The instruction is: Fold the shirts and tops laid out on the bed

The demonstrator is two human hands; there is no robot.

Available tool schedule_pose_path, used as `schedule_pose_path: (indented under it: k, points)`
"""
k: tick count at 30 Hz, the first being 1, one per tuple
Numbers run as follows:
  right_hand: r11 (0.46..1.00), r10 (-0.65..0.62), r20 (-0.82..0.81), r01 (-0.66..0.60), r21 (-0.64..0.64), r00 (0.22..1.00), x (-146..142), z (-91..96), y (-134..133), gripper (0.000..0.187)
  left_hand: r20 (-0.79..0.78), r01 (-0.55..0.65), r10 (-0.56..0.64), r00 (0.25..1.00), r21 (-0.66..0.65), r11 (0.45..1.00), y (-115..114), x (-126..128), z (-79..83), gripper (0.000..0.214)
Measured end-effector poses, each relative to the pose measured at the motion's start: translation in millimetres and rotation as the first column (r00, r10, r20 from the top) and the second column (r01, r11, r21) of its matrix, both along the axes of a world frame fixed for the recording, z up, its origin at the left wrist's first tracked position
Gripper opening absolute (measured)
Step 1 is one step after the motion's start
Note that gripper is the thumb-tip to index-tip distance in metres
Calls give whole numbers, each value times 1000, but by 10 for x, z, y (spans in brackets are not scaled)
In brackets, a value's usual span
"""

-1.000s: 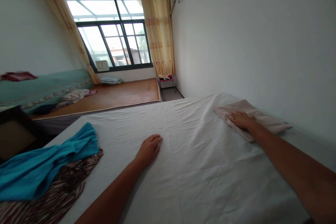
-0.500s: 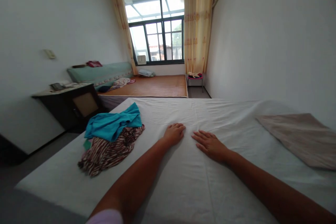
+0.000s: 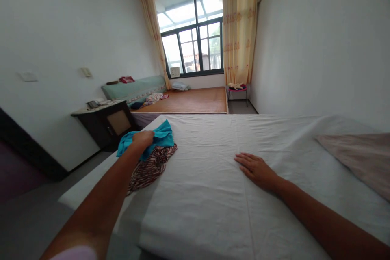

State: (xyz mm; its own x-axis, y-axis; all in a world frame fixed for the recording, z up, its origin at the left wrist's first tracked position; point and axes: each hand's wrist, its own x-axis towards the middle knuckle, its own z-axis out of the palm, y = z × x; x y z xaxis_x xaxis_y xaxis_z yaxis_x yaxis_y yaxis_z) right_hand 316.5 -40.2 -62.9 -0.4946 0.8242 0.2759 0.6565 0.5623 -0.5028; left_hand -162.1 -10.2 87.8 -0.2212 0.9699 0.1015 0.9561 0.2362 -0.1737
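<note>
My left hand reaches out to the left side of the bed and lies on a teal garment, its fingers curled into the cloth. Under the teal garment lies a brown-and-white striped garment. My right hand rests flat on the white bedsheet near the middle of the bed, fingers stretched out. A folded pinkish-beige cloth lies on the sheet at the far right, well away from both hands.
A dark bedside cabinet stands left of the bed. Beyond it is a second bed with a bamboo mat and clothes on it. A small stool stands under the window with yellow curtains. A white wall runs along the right.
My left hand left the middle of the sheet and moved left onto the teal garment. My right hand, earlier on the folded beige cloth, came back to the bed's middle and stays flat there.
</note>
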Motion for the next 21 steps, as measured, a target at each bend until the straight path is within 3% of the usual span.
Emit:
schedule_pose_path:
  k: [2,4,7,9,11,13,15,17,19,20,21]
  points:
    - [1000,28,-34,-28,8,999,14,8,23,40,10,20,-20,1000,43,999,48,-15,99,24]
    - [998,56,-84,-55,16,995,32,22,49,36,9,77,-78,997,101,992,171,126,231,26]
    - [999,14,-206,-23,-45,978,53,70,72,36,38,193,-207,978,233,953,405,637,473,31]
    - [986,-42,-327,-13,-163,944,79,131,71,39,165,299,-406,899,447,843,504,1163,592,33]
    - [949,-137,-474,-21,-313,870,137,207,65,42,267,354,-597,757,600,717,501,1786,604,33]
    - [893,-283,-616,-33,-449,735,246,279,69,44,343,457,-763,548,641,616,384,2415,476,34]
    - [838,-429,-712,-49,-543,556,403,323,92,45,405,622,-856,323,591,514,182,2938,235,37]
    - [809,-506,-758,-79,-583,412,585,334,138,43,432,820,-892,136,456,345,-38,3262,-42,43]
    - [822,-507,-790,-82,-563,344,763,324,197,39,447,949,-894,32,266,167,-199,3354,-274,45]
    - [841,-489,-809,-72,-537,327,842,316,227,40,445,975,-895,29,184,123,-241,3320,-357,44]
    - [861,-469,-827,-49,-507,310,912,308,255,44,434,987,-899,52,117,114,-255,3240,-418,42]
